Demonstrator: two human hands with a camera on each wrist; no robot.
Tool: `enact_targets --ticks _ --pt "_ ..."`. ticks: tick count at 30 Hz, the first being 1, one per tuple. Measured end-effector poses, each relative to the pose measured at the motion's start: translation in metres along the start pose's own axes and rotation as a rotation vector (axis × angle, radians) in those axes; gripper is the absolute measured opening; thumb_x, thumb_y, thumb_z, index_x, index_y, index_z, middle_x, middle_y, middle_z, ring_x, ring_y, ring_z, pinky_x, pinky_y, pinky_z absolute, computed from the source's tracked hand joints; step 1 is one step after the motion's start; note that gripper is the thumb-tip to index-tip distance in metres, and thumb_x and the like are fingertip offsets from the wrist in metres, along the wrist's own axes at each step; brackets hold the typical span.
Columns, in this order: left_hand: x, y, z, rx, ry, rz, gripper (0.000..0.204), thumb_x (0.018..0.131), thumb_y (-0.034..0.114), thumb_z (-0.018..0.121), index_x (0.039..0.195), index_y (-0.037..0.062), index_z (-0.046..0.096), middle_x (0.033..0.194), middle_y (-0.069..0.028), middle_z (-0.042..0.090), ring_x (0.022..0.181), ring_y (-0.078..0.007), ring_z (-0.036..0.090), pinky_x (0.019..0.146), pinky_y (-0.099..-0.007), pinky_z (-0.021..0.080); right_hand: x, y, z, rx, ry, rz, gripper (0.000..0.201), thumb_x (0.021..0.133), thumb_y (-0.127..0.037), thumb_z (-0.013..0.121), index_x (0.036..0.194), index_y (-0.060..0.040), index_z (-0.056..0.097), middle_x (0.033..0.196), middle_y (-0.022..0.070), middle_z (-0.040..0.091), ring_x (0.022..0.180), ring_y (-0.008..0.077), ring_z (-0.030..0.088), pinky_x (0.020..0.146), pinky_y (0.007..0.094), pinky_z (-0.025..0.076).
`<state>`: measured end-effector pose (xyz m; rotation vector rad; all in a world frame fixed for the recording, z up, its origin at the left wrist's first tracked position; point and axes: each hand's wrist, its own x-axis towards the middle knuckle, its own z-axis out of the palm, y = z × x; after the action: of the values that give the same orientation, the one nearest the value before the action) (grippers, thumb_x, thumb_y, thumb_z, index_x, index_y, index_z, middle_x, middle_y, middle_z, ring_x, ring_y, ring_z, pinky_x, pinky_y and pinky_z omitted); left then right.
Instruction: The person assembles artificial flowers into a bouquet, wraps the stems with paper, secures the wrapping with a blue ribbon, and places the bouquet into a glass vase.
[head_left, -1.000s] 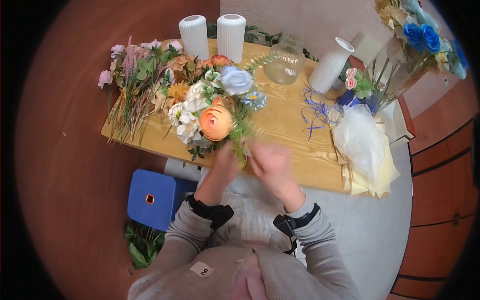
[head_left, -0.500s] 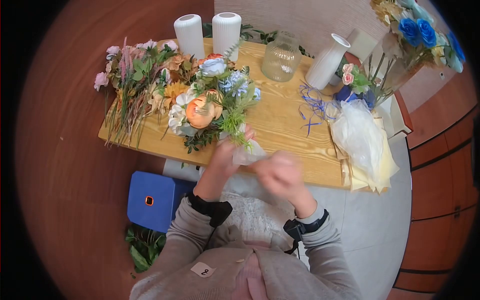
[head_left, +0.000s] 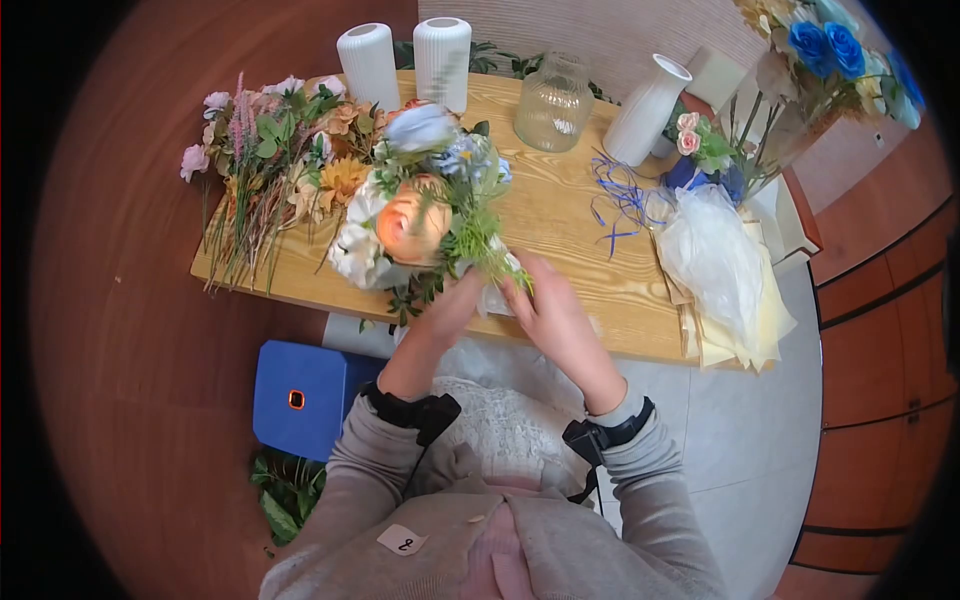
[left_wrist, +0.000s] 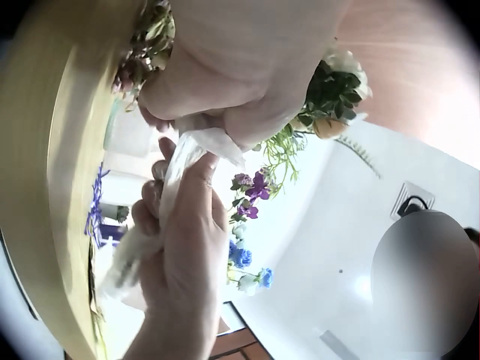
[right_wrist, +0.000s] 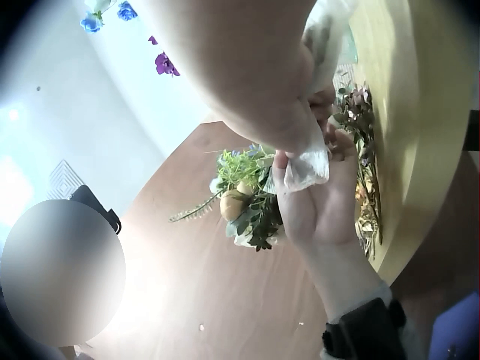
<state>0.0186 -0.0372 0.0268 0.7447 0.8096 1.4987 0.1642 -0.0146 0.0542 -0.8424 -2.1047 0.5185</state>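
A bouquet (head_left: pixel 412 228) with a big orange bloom, pale blue and white flowers and green sprigs leans over the table's front edge. My left hand (head_left: pixel 448 308) grips its stems just below the blooms; the stems are largely hidden by the hands. A thin, whitish translucent strip (left_wrist: pixel 174 176) lies around the stems at that grip, with a loose flap (right_wrist: pixel 309 166) showing by the left thumb. My right hand (head_left: pixel 552 305) is close beside the left, its thumb and fingers pinching the strip, whose rest trails down along the palm in the left wrist view.
Loose artificial flowers (head_left: pixel 265 190) cover the table's left side. Behind stand white vases (head_left: pixel 443 65), a clear glass vase (head_left: pixel 553 105) and a tilted white vase (head_left: pixel 645 115). Blue ribbon (head_left: pixel 625 200) and wrapping sheets (head_left: pixel 722 250) lie at right. A blue stool (head_left: pixel 305 395) is below left.
The right hand was out to the right with the strip stretched between the hands half a second ago; now it is back against the left hand. The bouquet has turned in the left hand.
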Motion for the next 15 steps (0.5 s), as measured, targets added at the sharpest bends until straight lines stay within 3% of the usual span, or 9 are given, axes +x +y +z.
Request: enact_targets --ticks 2,3,5,8,12,15 --pt "-0.002 0.007 -0.008 0.339 -0.036 -0.046 0.036 0.093 0.027 0.054 0.119 0.0029 0.051 0.115 -0.0033 0.055 0.103 -0.0092 0.048 0.09 -0.028 0.04 0.0 -0.005 -0.001 -0.031 -0.039 0.116 0.031 0.088 -0.019 0.056 0.108 0.0045 0.051 0.087 0.0261 0.059 0.081 0.0422 0.058 0.069 0.046 0.047" --pt "-0.003 0.011 -0.005 0.34 -0.039 -0.048 0.036 0.093 0.027 0.054 0.119 0.0029 0.051 0.115 -0.0033 0.055 0.103 -0.0092 0.048 0.09 -0.028 0.04 0.001 -0.007 -0.003 -0.031 -0.037 0.119 0.031 0.088 -0.019 0.056 0.108 0.0045 0.051 0.087 0.0261 0.059 0.081 0.0422 0.058 0.069 0.046 0.047" --pt "-0.003 0.019 0.0 0.487 -0.066 0.182 0.037 0.089 0.03 0.061 0.111 0.0 0.057 0.107 -0.0035 0.058 0.097 -0.01 0.051 0.085 -0.0286 0.043 0.001 -0.01 -0.007 -0.194 -0.104 0.15 0.026 0.089 -0.022 0.055 0.096 0.0022 0.053 0.077 0.024 0.059 0.072 0.0426 0.057 0.062 0.0478 0.045" --pt "0.004 0.018 -0.013 0.634 -0.081 0.258 0.029 0.084 0.022 0.069 0.099 -0.0019 0.062 0.094 -0.0039 0.063 0.086 -0.0102 0.056 0.075 -0.0275 0.047 -0.005 0.005 -0.002 -0.231 -0.114 0.164 0.024 0.089 -0.024 0.055 0.092 0.0006 0.054 0.073 0.0227 0.059 0.067 0.0424 0.057 0.059 0.0484 0.045" --pt "0.006 0.019 -0.011 0.625 -0.101 0.137 0.026 0.082 0.013 0.069 0.103 -0.0019 0.062 0.095 -0.0062 0.066 0.082 -0.0113 0.061 0.072 -0.025 0.048 -0.005 0.005 -0.001 -0.155 -0.066 0.132 0.025 0.089 -0.025 0.055 0.087 -0.0002 0.054 0.072 0.0223 0.058 0.066 0.0418 0.057 0.058 0.0479 0.044" --pt "0.003 0.019 -0.002 0.54 -0.022 0.278 0.016 0.082 0.011 0.068 0.091 -0.0028 0.066 0.082 -0.0055 0.068 0.072 -0.0104 0.062 0.066 -0.0226 0.048 -0.006 0.008 0.002 -0.106 -0.025 0.137 0.026 0.089 -0.027 0.056 0.085 -0.0015 0.054 0.071 0.0221 0.058 0.065 0.0414 0.057 0.057 0.0474 0.044"
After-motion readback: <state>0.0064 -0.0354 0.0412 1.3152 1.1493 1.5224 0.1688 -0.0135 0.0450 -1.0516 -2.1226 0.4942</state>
